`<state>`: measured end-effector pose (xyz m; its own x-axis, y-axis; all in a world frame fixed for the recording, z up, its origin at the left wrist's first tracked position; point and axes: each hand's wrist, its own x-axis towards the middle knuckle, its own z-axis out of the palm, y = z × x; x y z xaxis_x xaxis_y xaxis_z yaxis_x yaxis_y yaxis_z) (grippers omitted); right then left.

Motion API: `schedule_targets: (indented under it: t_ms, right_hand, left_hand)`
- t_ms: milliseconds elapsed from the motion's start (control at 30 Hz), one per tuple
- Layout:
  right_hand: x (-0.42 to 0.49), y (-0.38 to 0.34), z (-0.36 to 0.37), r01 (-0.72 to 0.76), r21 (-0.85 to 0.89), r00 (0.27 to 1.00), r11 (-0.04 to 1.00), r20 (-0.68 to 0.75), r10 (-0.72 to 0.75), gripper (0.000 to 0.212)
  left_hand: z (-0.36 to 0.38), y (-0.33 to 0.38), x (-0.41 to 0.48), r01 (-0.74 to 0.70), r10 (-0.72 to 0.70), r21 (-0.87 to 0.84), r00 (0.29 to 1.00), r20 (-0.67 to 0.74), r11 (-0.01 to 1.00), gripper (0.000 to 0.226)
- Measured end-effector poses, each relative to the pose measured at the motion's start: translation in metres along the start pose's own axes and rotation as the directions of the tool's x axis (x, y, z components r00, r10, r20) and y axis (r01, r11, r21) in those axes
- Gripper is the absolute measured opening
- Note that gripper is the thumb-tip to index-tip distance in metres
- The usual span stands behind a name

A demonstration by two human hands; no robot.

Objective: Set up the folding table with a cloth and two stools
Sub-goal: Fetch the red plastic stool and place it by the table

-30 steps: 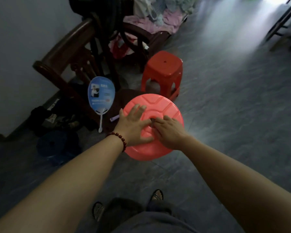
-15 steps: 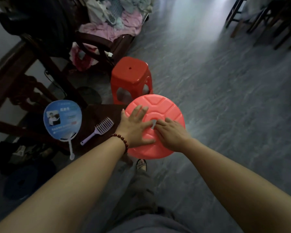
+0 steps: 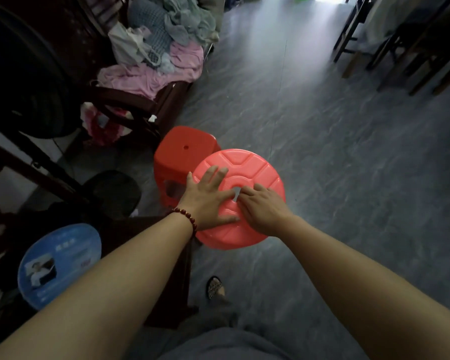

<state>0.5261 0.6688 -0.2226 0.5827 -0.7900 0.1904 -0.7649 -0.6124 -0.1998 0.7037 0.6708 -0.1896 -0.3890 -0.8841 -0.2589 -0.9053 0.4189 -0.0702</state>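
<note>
A round red plastic stool (image 3: 252, 165) with a ribbed seat and a central hole hangs in front of me, above the grey floor. My left hand (image 3: 208, 196), with a bead bracelet at the wrist, presses flat on the seat's left half with fingers spread. My right hand (image 3: 263, 211) lies on the near right part, its fingers curled at the central hole. A square red stool (image 3: 182, 149) stands on the floor just behind and left of it, partly covered by the round seat. No folding table or cloth is in view.
A dark wooden armchair (image 3: 146, 105) piled with pink and grey clothes stands at the left. A blue hand fan (image 3: 60, 261) lies on dark furniture at lower left. Wooden chair legs (image 3: 390, 53) stand at upper right. My sandalled foot (image 3: 215, 287) is below; grey floor (image 3: 348, 178) stretches right.
I have moved forward with the round stool in both hands. It now overlaps the square stool. The fan has slid toward the lower left and the comb has left the view.
</note>
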Motion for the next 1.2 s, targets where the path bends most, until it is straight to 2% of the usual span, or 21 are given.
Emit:
schedule_targets:
  t_ms: [133,500,667,767,833,900,1000,1200]
  right_hand:
    - [0.045,0.02,-0.002,0.021,-0.033,0.995,0.999,-0.097,-0.024,0.03]
    - [0.134,0.105,-0.002,0.056,-0.041,0.987,0.998,-0.149,-0.061,0.028]
    - [0.179,0.19,-0.002,-0.002,-0.06,0.999,0.998,-0.037,0.0,0.037]
    - [0.211,0.252,-0.014,-0.056,-0.052,0.994,0.997,0.089,0.06,0.052]
    - [0.23,0.294,-0.023,-0.083,-0.048,0.989,0.995,0.123,0.088,0.059]
    - [0.246,0.334,-0.032,-0.094,-0.035,0.992,0.995,0.084,0.096,0.056]
    - [0.269,0.39,-0.042,-0.086,-0.067,0.996,0.994,-0.044,0.083,0.041]
    - [0.313,0.466,-0.043,-0.103,-0.141,0.991,0.985,-0.103,0.089,0.035]
  left_hand:
    - [-0.016,-0.03,0.037,-0.001,0.002,0.024,1.0,-0.014,1.0,0.071]
    - [-0.044,-0.073,0.152,-0.009,0.009,0.024,1.0,0.009,1.0,0.071]
    - [-0.063,-0.079,0.249,-0.05,0.05,0.045,0.999,0.003,0.998,0.071]
    - [-0.081,-0.076,0.318,-0.058,0.058,0.031,0.998,-0.007,0.998,0.07]
    - [-0.097,-0.073,0.365,-0.066,0.066,0.014,0.998,-0.016,0.998,0.069]
    - [-0.113,-0.067,0.408,-0.075,0.075,-0.001,0.997,-0.019,0.997,0.07]
    - [-0.134,-0.06,0.467,-0.089,0.089,0.003,0.996,-0.02,0.996,0.082]
    - [-0.158,-0.066,0.558,-0.095,0.094,-0.015,0.995,-0.017,0.995,0.07]
